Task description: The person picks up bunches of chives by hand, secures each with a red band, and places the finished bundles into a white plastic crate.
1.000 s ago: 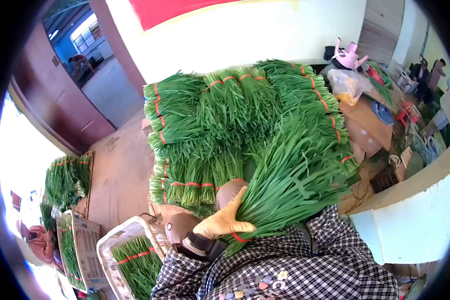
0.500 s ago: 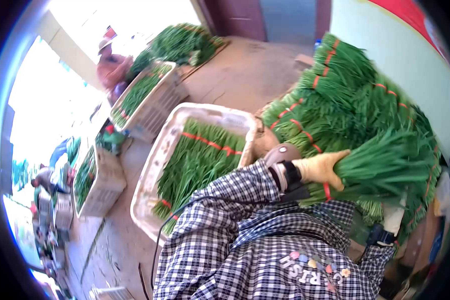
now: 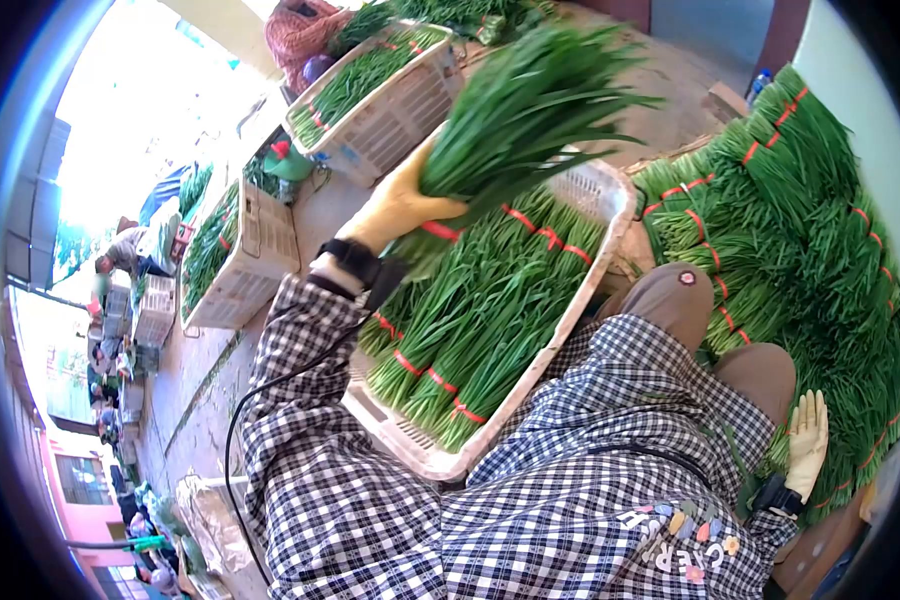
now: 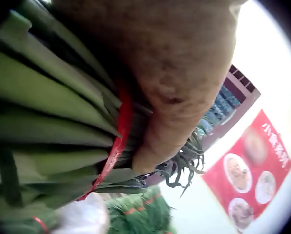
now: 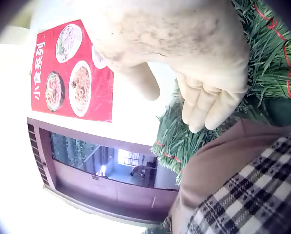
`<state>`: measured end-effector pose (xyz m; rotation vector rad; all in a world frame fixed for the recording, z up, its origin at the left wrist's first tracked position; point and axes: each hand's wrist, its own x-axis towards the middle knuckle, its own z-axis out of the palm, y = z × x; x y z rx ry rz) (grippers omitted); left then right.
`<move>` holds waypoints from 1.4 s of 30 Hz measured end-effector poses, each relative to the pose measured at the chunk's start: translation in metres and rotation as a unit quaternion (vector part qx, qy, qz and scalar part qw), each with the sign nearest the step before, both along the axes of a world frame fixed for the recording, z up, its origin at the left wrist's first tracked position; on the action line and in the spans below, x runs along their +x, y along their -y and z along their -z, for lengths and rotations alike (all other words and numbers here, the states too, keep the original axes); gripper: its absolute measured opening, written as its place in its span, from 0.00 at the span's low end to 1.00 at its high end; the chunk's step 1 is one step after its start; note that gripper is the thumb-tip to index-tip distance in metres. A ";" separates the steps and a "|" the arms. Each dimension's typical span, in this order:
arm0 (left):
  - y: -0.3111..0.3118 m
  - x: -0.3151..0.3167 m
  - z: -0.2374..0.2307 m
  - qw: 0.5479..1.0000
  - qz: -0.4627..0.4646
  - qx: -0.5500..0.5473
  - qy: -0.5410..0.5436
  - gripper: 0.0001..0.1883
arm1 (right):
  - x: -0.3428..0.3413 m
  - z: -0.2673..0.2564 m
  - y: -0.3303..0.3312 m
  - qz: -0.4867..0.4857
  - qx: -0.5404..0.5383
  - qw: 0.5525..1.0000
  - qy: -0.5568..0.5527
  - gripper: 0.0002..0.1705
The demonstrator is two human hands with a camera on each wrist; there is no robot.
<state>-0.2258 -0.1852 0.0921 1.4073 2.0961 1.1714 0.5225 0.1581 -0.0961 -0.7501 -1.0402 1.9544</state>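
Note:
My gloved left hand grips a bunch of garlic chives near its stem end, by a red band. The leaves point away to the upper right, over a white plastic crate. Inside that crate lie banded chive bundles. In the left wrist view the thumb presses along the bunch, beside its red band. My gloved right hand holds nothing, its fingers extended, beside my knee and the large stack of banded chives.
Behind the first crate stands another filled crate, with a third crate farther left. A green bucket sits between them. My knees are between the near crate and the stack. A dark cable runs beside my left sleeve.
My left hand has carried the chive bunch leftward from in front of the stack to above the crate. The head view has turned left. My right hand now shows, away from the bunch.

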 end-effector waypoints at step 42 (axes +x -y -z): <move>0.063 0.065 0.216 0.953 -0.193 -0.054 -0.228 0.51 | 0.013 0.075 0.044 0.159 -0.089 0.953 0.240 0.29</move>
